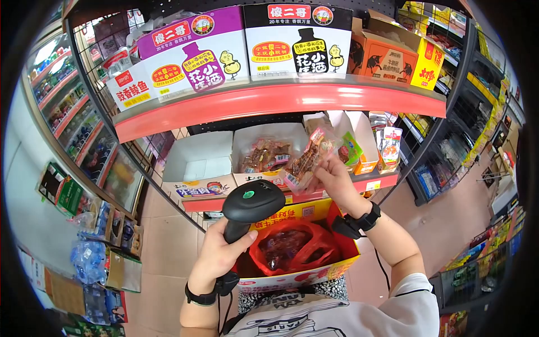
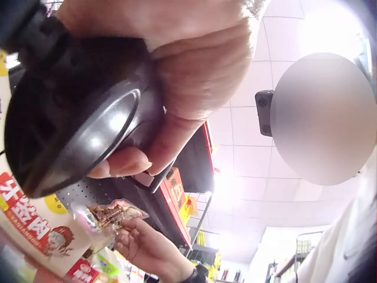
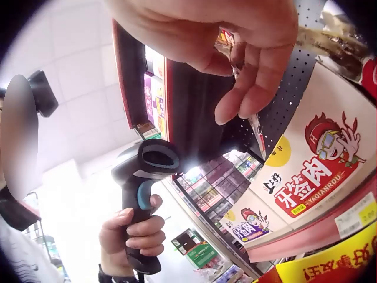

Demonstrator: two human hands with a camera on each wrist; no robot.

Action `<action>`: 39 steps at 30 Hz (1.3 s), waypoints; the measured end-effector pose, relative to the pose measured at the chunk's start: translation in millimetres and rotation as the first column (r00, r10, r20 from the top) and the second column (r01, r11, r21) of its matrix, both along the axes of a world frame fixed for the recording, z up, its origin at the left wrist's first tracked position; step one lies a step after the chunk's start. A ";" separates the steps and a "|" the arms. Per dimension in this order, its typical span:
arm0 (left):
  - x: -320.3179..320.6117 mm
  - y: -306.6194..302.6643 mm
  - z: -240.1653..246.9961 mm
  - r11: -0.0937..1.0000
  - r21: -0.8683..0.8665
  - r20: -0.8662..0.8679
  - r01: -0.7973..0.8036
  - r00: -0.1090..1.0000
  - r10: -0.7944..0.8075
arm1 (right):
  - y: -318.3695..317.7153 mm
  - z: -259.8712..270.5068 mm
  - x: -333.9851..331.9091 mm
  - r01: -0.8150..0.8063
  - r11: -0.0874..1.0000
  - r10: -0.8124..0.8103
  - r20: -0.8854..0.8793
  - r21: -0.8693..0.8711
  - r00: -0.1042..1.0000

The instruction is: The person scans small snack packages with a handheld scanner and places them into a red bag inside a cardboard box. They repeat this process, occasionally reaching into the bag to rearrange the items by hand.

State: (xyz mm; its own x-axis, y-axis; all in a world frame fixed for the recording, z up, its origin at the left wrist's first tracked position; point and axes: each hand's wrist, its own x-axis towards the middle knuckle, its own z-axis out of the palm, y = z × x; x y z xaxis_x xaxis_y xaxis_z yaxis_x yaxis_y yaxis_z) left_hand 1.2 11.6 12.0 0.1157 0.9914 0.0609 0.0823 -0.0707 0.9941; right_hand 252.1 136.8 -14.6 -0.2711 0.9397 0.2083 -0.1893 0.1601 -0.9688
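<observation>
My left hand (image 1: 216,255) grips the handle of a black barcode scanner (image 1: 252,201), its head pointing up and forward. The right wrist view shows the scanner's window (image 3: 160,157) and its blue trigger (image 3: 143,194) under the fingers. With thumb and fingers, my right hand (image 1: 338,182) pinches a clear snack packet (image 1: 306,163) with brown pieces inside, raised in front of the lower shelf. In the left wrist view the packet (image 2: 106,215) appears beyond the scanner. Behind it, an open white display box (image 1: 255,175) contains similar packets.
Beside that box stands an open white carton (image 1: 196,160) with its bottom showing. Below, a yellow and red box (image 1: 351,264) holds a red plastic bag (image 1: 323,247) with dark packets. The upper shelf's red edge (image 1: 281,101) juts out above, carrying several cartons.
</observation>
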 end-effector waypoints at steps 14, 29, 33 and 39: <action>-1.6 0.7 -0.8 0.999 -0.045 -0.008 -0.013 1.000 0.012 | -3.0 -1.1 -7.0 -0.006 0.999 0.005 0.013 0.048 1.000; -3.3 -2.5 -1.1 0.999 -0.041 -0.009 0.001 1.000 -0.001 | -7.0 -0.1 -11.3 0.000 1.000 -0.001 -0.033 -0.001 0.999; -5.0 -3.1 -0.8 0.999 -0.041 -0.013 -0.023 1.000 0.022 | -2.1 -7.3 -8.0 -0.006 1.000 0.006 -0.012 -0.008 1.000; -6.3 -1.9 -2.2 0.999 -0.037 -0.009 -0.037 0.999 0.036 | -6.3 -1.4 -9.6 -0.021 1.000 0.021 -0.042 -0.022 0.999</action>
